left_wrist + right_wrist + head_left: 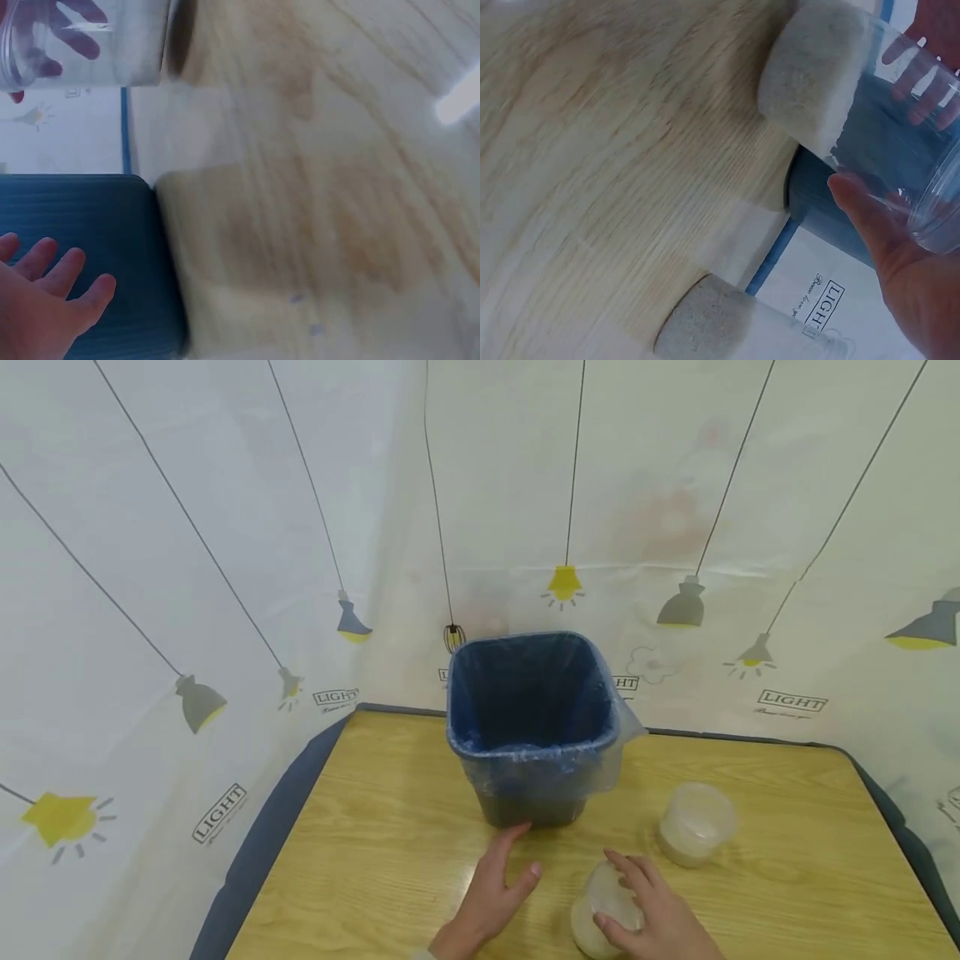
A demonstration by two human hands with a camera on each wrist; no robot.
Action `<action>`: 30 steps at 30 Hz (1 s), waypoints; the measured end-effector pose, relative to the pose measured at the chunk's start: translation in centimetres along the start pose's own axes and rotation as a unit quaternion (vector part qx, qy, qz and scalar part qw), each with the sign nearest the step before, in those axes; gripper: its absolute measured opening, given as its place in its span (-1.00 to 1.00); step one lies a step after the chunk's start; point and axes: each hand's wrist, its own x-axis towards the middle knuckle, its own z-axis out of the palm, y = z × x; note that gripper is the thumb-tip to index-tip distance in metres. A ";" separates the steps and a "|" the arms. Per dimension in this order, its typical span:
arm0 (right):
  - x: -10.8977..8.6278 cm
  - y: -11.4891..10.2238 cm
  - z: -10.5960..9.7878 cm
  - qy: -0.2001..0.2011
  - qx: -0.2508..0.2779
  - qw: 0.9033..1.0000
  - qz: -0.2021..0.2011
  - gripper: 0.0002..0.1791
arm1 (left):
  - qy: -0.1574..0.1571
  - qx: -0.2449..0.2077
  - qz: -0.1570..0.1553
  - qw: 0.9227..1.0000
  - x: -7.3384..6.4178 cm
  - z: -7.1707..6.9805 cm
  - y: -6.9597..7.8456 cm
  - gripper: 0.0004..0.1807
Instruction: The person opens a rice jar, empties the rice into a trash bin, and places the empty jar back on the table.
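My right hand (pixel 663 914) is around the upper part of a clear lidded jar (pixel 592 927), fingers spread loosely at its side. Pale, grainy stuff fills the bottom of this jar (pixel 810 82), and in the right wrist view a fingertip (pixel 844 187) is right at its wall. Through that wall the left wrist view shows more fingers of the right hand. On the jar's other side, my left hand (pixel 491 893) holds nothing, thumb apart from its fingers. Behind it stands a blue bin (pixel 517 781) with a clear liner folded over the rim.
A second clear jar (pixel 697 827) with similar pale contents stands farther right on the wood-grain table (pixel 390 810). White sheeting (pixel 510 510) printed with hanging lamps rises behind the table and along its sides.
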 end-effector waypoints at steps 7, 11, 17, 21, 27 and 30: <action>0.4 -1.6 -1.3 0.042 0.175 0.979 0.099 -0.26 | -0.045 -0.012 0.016 0.999 0.2 -0.5 2.2 -0.26; 0.9 -2.5 -2.0 0.062 0.209 0.968 0.123 -0.27 | -0.077 0.015 0.046 0.996 0.7 -0.5 3.6 -0.16; 1.2 -3.4 -2.8 0.072 0.221 0.961 0.151 -0.30 | -0.086 0.081 0.106 0.987 1.3 -0.5 5.8 0.03; 1.3 -3.8 -3.0 0.087 0.219 0.962 0.141 -0.33 | -0.040 0.156 0.192 0.968 1.7 -0.3 6.9 0.19; 1.3 -4.9 -3.6 0.103 0.207 0.963 0.135 -0.35 | 0.017 0.226 0.261 0.939 2.5 0.0 8.1 0.30; 1.3 -5.5 -3.9 0.112 0.208 0.963 0.129 -0.36 | 0.044 0.240 0.277 0.929 2.9 -0.1 8.6 0.36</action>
